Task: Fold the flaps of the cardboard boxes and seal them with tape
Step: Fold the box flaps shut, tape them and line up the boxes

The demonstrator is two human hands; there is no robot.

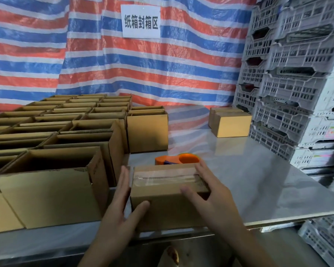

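Observation:
A small closed cardboard box [166, 197] sits at the table's front edge, with clear tape along its top seam. My left hand [120, 207] lies flat against the box's left side, fingers straight, thumb on the front face. My right hand [206, 189] rests on the box's right end, fingers spread over the top edge and thumb on the front. Just behind the box lies an orange tape dispenser [178, 159], partly hidden by it.
Several open cardboard boxes [66, 135] fill the left of the steel table [249, 180]. A closed box [231, 124] stands at the back right. Grey plastic crates [297, 83] are stacked along the right side. A striped tarp hangs behind.

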